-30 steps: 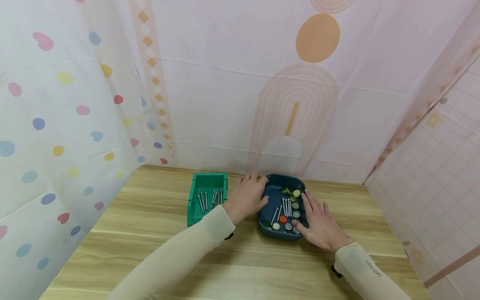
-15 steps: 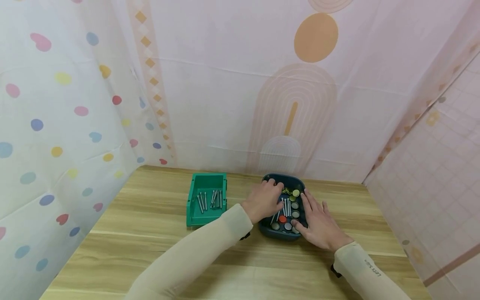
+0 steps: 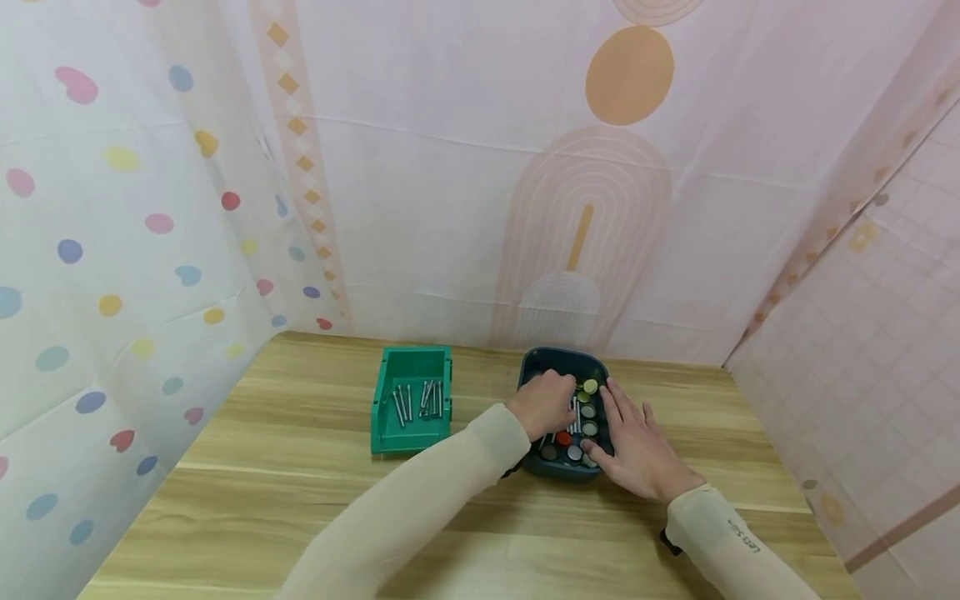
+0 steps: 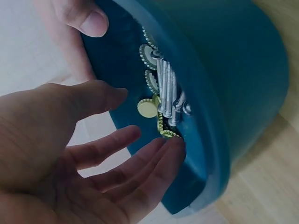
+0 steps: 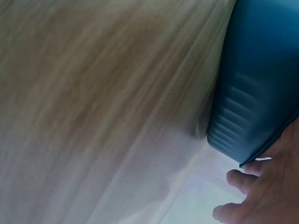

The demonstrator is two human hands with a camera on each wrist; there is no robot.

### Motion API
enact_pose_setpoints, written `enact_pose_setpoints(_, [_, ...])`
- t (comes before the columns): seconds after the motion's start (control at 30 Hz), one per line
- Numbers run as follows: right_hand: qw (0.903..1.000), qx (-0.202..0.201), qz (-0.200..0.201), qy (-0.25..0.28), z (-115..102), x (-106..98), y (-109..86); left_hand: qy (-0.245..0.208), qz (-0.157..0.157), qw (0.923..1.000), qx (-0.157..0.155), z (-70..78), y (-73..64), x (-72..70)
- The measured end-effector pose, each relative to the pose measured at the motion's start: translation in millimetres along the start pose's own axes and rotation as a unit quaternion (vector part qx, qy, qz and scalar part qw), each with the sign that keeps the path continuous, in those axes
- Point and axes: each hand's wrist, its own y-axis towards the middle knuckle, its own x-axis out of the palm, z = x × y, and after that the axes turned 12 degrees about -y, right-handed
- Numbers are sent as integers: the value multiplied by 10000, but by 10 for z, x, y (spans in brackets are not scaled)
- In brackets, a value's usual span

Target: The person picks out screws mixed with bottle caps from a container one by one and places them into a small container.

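Observation:
A dark blue bin [image 3: 564, 360] stands on the table, with metal bottle caps [image 3: 589, 412] and long bolts [image 3: 577, 417] inside. My left hand [image 3: 543, 404] reaches down into it from the left. In the left wrist view, its fingers and thumb are apart; the fingertips are at gold bottle caps [image 4: 147, 108], next to the silver bolts [image 4: 167, 86]. No item shows between them. My right hand [image 3: 637, 450] rests on the bin's right rim, fingers straight, thumb over the inside. The right wrist view shows it at the bin's outer wall [image 5: 254, 93].
A green bin [image 3: 412, 437] with several bolts [image 3: 431, 398] in it stands to the left of the blue bin. Wood-grain table [image 3: 247, 467] surrounds both. A patterned cloth [image 3: 420, 208] hangs close behind the bins.
My left hand has moved right, from beside the blue bin's left rim, over it, and down inside. The right hand stays on the right rim.

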Motion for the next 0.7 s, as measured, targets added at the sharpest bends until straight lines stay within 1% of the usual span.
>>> enact_pose_setpoints(0.03, [10000, 0, 2, 1, 0, 1, 1, -15, -90, 9999, -51, -17, 36, 33])
enact_pose_setpoints(0.1, [10000, -1, 24, 4, -1, 2, 2, -74, -316, 9993, -200, -12, 74, 45])
enact_pose_setpoints(0.17, [10000, -6, 30, 15, -2, -3, 3, -143, -543, 9975, -419, -10, 110, 68])
enact_pose_setpoints(0.27, [10000, -13, 21, 8, -5, -6, 1, -243, -765, 9939, -751, -7, 154, 105])
enact_pose_setpoints(0.33, [10000, -10, 13, 13, -7, -8, 1, -279, -831, 9921, -902, -5, 175, 126])
enact_pose_setpoints(0.57, [10000, 2, -16, 43, -14, -12, 9, -307, -930, 9895, -1060, -14, 181, 138])
enact_pose_setpoints(0.7, [10000, 10, -13, 41, -15, -14, 12, -374, -926, 9888, -1107, -28, 160, 124])
